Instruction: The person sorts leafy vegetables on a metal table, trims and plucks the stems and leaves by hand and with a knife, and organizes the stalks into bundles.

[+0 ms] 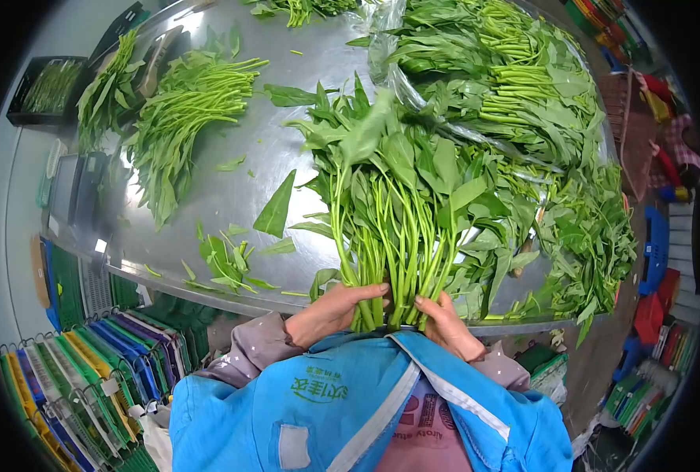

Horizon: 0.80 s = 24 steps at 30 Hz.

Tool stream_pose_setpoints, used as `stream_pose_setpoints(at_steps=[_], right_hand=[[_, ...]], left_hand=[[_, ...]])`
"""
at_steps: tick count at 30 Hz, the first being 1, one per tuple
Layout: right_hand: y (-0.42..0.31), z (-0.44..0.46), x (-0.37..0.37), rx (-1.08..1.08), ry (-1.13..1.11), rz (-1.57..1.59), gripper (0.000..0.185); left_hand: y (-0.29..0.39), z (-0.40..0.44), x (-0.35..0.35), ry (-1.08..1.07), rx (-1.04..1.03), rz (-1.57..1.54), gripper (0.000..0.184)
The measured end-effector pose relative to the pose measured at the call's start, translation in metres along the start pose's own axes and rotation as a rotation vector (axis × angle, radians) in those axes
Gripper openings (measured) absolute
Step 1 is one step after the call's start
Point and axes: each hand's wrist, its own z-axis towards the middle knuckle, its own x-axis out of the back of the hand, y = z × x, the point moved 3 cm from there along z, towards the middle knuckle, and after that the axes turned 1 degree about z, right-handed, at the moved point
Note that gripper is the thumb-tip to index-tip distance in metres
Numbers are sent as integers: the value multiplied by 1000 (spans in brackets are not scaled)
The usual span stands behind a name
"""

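A large bunch of water spinach (397, 212) stands upright at the front edge of the metal table, leaves away from me and stem ends toward my body. My left hand (338, 312) closes around the stems on the left side, its thumb lying across them. On the right side, my right hand (449, 326) grips the same stems with the thumb pressed in front. The fingers behind the stems are partly hidden. Loose leaves and a small heap of trimmings (228, 263) lie on the table left of the bunch.
The metal table (279, 59) carries a large pile of water spinach (515, 86) with clear plastic film (385, 47) at right. Another bunch (196, 102) lies at left. A black crate (21, 106) of greens stands far left. Stacked folded crates (90, 377) are below left.
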Motion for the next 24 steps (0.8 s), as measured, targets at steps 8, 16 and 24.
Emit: stream_pose_setpoints(at_steps=[8,16,24], right_hand=[[11,8,25,193,25,-417,30],[0,14,12,316,103,-311,26],[-9,22,-2,174,63,-204,19]], left_hand=[[-7,15,-19,-80,-150,227,36],[4,0,-24,-102,-351,232,35],[3,-6,-14,3,-263,257,40]])
